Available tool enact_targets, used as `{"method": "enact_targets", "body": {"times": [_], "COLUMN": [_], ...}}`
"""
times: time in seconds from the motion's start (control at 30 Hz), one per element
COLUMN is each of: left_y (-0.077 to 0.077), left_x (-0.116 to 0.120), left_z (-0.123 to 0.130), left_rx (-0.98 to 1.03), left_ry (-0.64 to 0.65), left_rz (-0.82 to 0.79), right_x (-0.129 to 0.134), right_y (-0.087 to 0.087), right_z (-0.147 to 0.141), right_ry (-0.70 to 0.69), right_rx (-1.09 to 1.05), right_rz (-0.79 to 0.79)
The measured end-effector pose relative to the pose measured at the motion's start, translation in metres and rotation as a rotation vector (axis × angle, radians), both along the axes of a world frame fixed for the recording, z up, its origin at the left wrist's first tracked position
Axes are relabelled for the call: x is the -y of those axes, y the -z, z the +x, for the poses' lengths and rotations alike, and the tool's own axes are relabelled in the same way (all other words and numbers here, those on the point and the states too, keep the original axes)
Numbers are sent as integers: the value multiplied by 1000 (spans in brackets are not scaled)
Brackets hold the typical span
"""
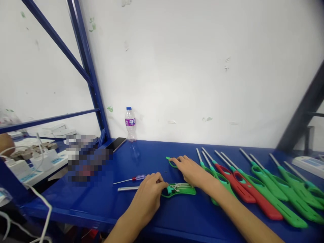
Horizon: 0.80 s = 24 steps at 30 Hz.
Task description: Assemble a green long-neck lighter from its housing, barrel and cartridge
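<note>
On the blue table lies a green utility lighter (pixel 186 190) with its casing open, the inner parts of its handle showing and its metal barrel (pixel 128 188) pointing left. My left hand (pixel 149 189) bends over it, thumb and fingers closed at the teal trigger area. Farther back, my right hand (pixel 188 168) curls over a loose green casing half (pixel 172 163), mostly hidden beneath the fingers. A tiny metal pin (pixel 165 172) rests between the two hands. Left of my left hand is a screwdriver (pixel 138 177) with a clear purplish handle.
Several green and red utility lighters (pixel 268 199) lie in a row at the right. Against the wall stands a plastic bottle (pixel 130 125), with a phone (pixel 115 144) to its left. A blue metal frame (pixel 88 71) rises at the left, beside white power strips (pixel 45 162).
</note>
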State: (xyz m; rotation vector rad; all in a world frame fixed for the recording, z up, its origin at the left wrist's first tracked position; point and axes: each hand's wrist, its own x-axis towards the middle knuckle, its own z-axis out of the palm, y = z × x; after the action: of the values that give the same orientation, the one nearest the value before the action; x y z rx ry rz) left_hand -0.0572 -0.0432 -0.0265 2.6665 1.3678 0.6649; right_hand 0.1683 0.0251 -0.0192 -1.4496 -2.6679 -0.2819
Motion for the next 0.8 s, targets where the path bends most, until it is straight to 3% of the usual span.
{"method": "enact_targets", "body": {"times": [0.33, 0.8], "left_y": [3, 4], "left_x": [-1, -1], "left_z": [1, 1], "left_rx": [187, 257], "left_ry": [37, 39], "left_rz": [-33, -87], "right_x": [-5, 1], "right_y": [3, -1], "right_z": [-2, -10], "right_ry": [36, 101], "right_rx": [11, 83], "right_rz": [37, 85]}}
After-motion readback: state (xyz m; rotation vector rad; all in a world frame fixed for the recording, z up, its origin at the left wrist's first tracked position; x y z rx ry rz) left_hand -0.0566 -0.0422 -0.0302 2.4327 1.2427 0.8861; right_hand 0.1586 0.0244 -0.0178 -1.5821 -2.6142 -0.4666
